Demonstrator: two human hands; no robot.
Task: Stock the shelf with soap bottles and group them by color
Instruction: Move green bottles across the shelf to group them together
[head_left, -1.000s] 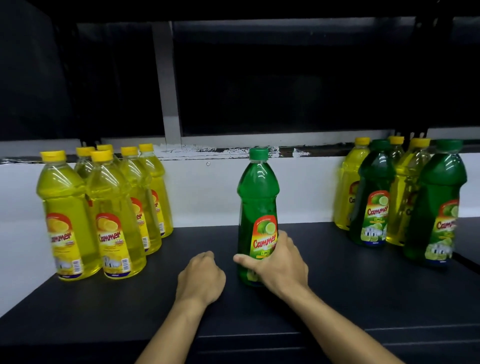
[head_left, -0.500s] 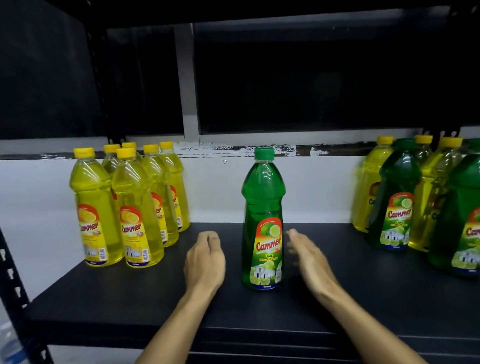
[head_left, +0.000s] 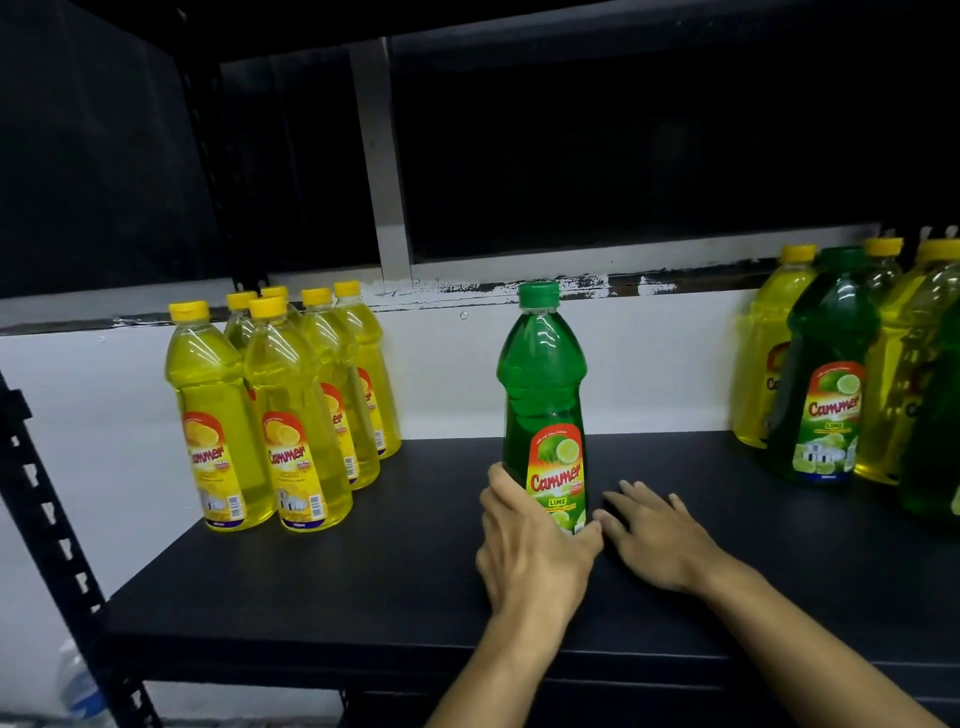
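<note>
A green soap bottle (head_left: 543, 384) with a green cap stands upright in the middle of the black shelf (head_left: 363, 582). My left hand (head_left: 530, 551) wraps around its base from the front and left. My right hand (head_left: 654, 535) lies flat on the shelf just right of the bottle, fingers spread, holding nothing. Several yellow bottles (head_left: 291, 410) stand grouped at the left. At the right edge a mixed cluster holds a dark green bottle (head_left: 826, 389) among yellow ones (head_left: 763, 353).
A black perforated upright post (head_left: 47, 519) runs down the left side. A white wall (head_left: 452, 364) backs the shelf, with a dark shelf board overhead. A clear water bottle (head_left: 78, 686) sits low on the floor at bottom left.
My right hand let go of the green bottle and now rests flat beside it. My left hand moved from a fist on the shelf to gripping the bottle's base. The view shifted left.
</note>
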